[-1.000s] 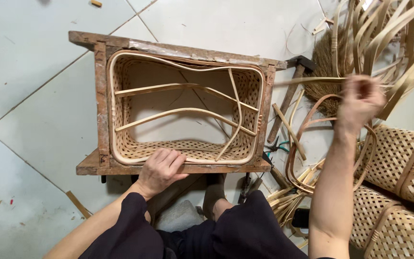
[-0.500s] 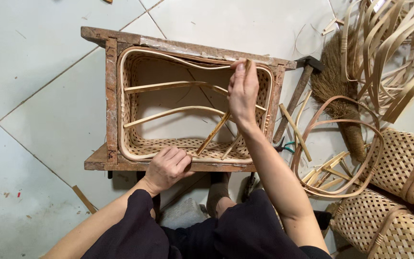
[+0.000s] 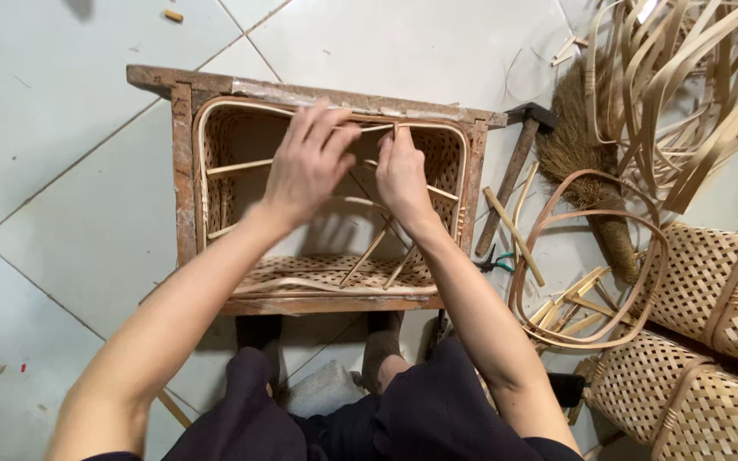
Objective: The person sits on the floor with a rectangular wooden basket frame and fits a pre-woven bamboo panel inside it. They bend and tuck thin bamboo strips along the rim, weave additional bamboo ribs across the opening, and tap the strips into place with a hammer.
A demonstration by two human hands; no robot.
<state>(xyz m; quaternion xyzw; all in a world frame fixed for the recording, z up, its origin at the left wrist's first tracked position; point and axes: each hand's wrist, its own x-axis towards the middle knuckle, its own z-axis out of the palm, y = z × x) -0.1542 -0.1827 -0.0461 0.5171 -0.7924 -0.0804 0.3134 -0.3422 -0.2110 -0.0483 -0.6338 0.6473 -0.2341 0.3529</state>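
Observation:
A woven bamboo basket [image 3: 326, 271] sits inside a worn wooden frame [image 3: 183, 171] on the tiled floor. Thin bamboo strips cross its open top. My left hand [image 3: 307, 162] is spread over the far rim of the basket, fingers on a strip there. My right hand [image 3: 403, 169] is beside it, pinching an upright bamboo strip [image 3: 393, 135] at the far rim.
A hammer [image 3: 516, 166] lies right of the frame, next to a straw brush [image 3: 587, 171]. Loose bamboo strips [image 3: 685, 94] pile at the top right. Bent bamboo hoops [image 3: 582, 265] and finished woven baskets [image 3: 711, 341] lie at the right.
My left hand left the near edge of the frame and went to the far rim. My right hand came back from the strips at the right and now pinches a strip at the rim.

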